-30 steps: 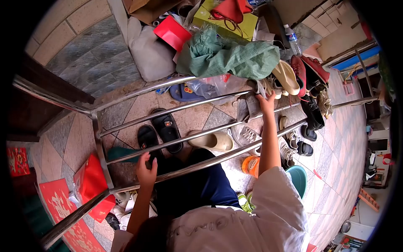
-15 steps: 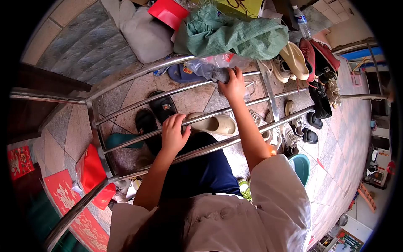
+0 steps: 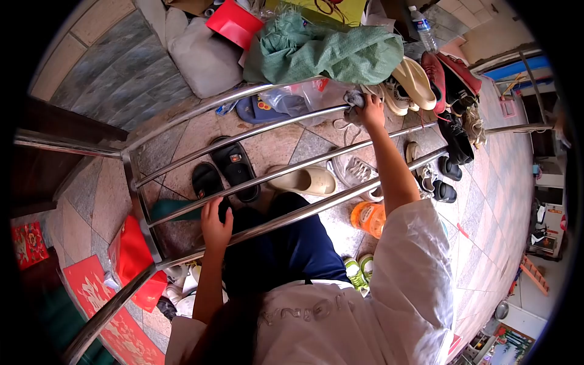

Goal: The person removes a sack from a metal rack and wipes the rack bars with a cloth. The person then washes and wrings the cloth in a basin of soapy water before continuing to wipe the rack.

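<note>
My right hand (image 3: pixel 371 114) is closed on a grey cloth (image 3: pixel 354 99), pressed round the far bar of a metal rack (image 3: pixel 267 176), below the green woven sack. My left hand (image 3: pixel 216 224) is at a nearer bar on the left, its fingers curled at the metal; whether they grip it is hard to tell. Through the bars show black slippers (image 3: pixel 236 167), a beige clog (image 3: pixel 304 180) and a pale sneaker (image 3: pixel 357 173) on the tiled floor.
A green sack (image 3: pixel 328 52), a red box (image 3: pixel 234 23) and several shoes (image 3: pixel 420 85) lie along the rack's far side. An orange container (image 3: pixel 368 219) stands right of my legs. A red bag (image 3: pixel 135 264) is at the left; a water bottle (image 3: pixel 424 29) is at the top.
My right hand has slid right along the far bar with the grey cloth. My left hand has moved left and nearer to me. The view has shifted slightly.
</note>
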Demonstrator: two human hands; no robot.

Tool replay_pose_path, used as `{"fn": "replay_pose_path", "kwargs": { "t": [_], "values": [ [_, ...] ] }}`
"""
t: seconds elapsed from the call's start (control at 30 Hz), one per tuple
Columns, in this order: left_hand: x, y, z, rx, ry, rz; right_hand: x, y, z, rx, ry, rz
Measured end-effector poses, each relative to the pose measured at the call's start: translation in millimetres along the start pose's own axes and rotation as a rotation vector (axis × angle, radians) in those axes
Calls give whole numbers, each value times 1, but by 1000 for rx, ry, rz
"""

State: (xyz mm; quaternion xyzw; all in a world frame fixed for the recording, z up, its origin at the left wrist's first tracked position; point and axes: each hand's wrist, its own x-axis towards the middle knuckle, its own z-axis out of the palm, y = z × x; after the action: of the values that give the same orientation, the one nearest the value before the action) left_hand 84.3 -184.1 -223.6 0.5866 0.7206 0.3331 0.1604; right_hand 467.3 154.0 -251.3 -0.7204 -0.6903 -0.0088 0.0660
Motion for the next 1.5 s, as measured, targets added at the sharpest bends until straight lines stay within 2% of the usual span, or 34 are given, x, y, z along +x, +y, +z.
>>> {"fn": "replay_pose_path", "kwargs": {
  "t": [0.07, 0.17, 0.2, 0.33, 0.37, 0.43, 0.53, 0.57, 0.63, 0.67, 0.7, 0.77, 0.8, 0.83, 0.9, 0.97, 1.0, 1.03, 1.1, 1.13, 1.2, 1.3, 1.33, 1.43, 1.5],
  "values": [
    [0, 5, 7, -40, 3, 18, -3, -9, -10, 12, 40, 2],
    [8, 24, 3, -68, -16, 44, -23, -28, -73, 80, 363, -146],
    [11, 27, 4, -88, -26, 43, -27, -30, -96, 44, 382, -180],
    [12, 24, 18, -133, -98, 88, -28, -8, -109, -160, 281, -225],
    [11, 24, 26, -140, -109, 114, -28, 6, -90, -154, 121, -184],
    [10, 34, 34, -144, -123, 139, -41, 23, -47, -163, -58, -141],
    [12, 41, 34, -157, -133, 164, -41, 17, -38, -88, -39, -38],
    [11, 42, 32, -162, -124, 168, -38, 15, -42, -187, -108, -26],
    [10, 40, 28, -232, -125, 130, -36, 13, -55, -96, -214, 30],
    [13, 40, 30, -274, -120, 117, -28, 20, -55, 149, -189, 69],
    [17, 34, 37, -332, -127, 61, -5, 41, -20, 647, 11, 15],
    [41, 45, 37, -556, -248, -233, -1, -5, -93, 1394, -186, 507],
    [54, 40, 46, -659, -255, -243, 9, -17, -110, 1550, -208, 554],
    [72, 49, 47, -663, -267, -252, 23, -24, -116, 1615, -218, 577],
    [100, 67, 48, -757, -274, -262, 62, -52, -123, 1572, -238, 782],
    [112, 74, 63, -912, -221, -238, 93, -90, -109, 1123, -6, 972],
    [116, 82, 64, -957, -211, -250, 105, -94, -90, 1233, -56, 1034],
    [120, 104, 50, -972, -273, -386, 111, -103, -88, 1327, -64, 1115],
    [128, 115, 44, -1139, -290, -583, 136, -83, -7, 1754, 16, 640],
    [133, 117, 39, -1192, -311, -606, 129, -99, -21, 1821, -74, 620],
    [146, 119, 24, -1234, -215, -605, 98, -121, -52, 1930, -267, 587],
    [176, 120, -8, -1393, -98, -702, 42, -151, -113, 2050, -420, 434],
    [186, 120, -19, -1360, -50, -680, 21, -162, -139, 2011, -466, 376],
    [211, 100, -31, -1308, -58, -681, -20, -174, -181, 1855, -733, 350],
    [210, 81, -31, -1547, -298, -716, -31, -172, -173, 1990, -951, 232]
  ]
}}
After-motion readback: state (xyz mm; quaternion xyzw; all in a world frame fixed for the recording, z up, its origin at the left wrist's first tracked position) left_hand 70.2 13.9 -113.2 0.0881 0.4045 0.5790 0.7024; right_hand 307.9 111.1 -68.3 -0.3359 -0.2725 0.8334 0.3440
